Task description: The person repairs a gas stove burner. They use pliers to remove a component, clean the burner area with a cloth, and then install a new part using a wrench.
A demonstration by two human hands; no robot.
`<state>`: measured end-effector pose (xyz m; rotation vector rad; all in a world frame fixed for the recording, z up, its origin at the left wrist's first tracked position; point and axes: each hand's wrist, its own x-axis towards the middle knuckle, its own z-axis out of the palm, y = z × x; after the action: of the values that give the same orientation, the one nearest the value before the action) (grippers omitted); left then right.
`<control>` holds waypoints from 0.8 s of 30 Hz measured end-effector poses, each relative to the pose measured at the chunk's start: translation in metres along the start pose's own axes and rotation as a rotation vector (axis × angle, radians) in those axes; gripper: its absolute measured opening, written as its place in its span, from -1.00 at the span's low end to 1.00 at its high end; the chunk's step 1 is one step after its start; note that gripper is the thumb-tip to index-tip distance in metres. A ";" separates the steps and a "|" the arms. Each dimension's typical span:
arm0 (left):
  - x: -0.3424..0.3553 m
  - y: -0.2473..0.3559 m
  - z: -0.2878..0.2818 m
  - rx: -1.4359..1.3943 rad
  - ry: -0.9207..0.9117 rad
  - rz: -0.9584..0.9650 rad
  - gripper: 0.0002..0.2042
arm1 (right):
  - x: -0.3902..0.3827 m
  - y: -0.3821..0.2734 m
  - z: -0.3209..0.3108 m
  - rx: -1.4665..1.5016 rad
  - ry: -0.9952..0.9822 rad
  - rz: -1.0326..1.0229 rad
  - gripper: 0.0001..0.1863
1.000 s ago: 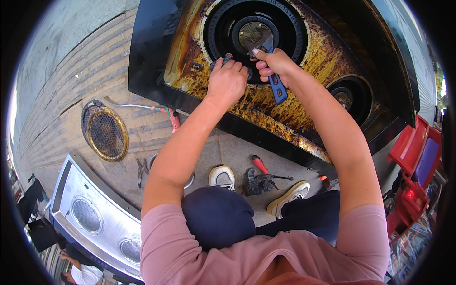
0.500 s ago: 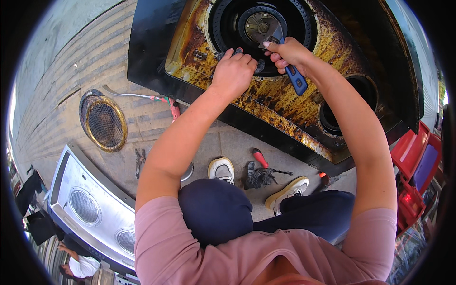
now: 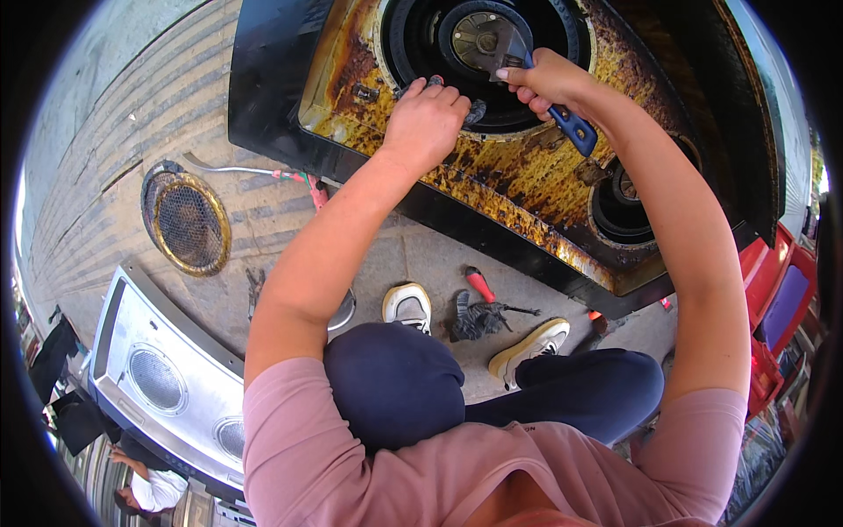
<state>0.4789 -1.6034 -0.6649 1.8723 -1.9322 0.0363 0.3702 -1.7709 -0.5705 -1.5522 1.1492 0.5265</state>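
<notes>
Work piece: rusty gas stove body [image 3: 527, 176], black-edged, tilted up on the pavement in front of the seated person. Large burner well [image 3: 479, 53] sits at top centre, w/ a round metal burner head [image 3: 479, 39] in its middle; second, smaller burner well [image 3: 623, 206] lies lower right. Right hand [image 3: 549, 83] is clamped round a blue-handled tool [image 3: 571, 127]; the metal blade end rests on the burner head, the handle sticks out below the palm toward the wrist. Left hand [image 3: 426, 119] is curled, fingers closed on a small dark part [image 3: 474, 110] at the lower rim of the large well; exact grip can't be told, fingers hide it. Hands are near each other, not touching. Ground items: round brass-coloured mesh cover [image 3: 189, 224] to the left, thin metal tube [image 3: 241, 169] w/ red fitting beside it, red-handled tool [image 3: 479, 283] and a dark rag [image 3: 474, 318] between the shoes [image 3: 408, 306], pliers [image 3: 255, 288] near the left elbow. A silver stove top panel [image 3: 158, 378] w/ two round grilles lies lower left. Red crates [image 3: 777, 299] stand at the right edge.
</notes>
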 end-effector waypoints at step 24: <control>0.053 -0.027 -0.063 -0.095 0.189 -0.180 -0.77 | 0.006 -0.054 0.006 -1.721 0.318 -0.314 -0.79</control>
<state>0.5240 -1.6353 -0.5984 1.8993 -1.6080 0.0621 0.4216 -1.7704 -0.5510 -3.2734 0.4427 1.2120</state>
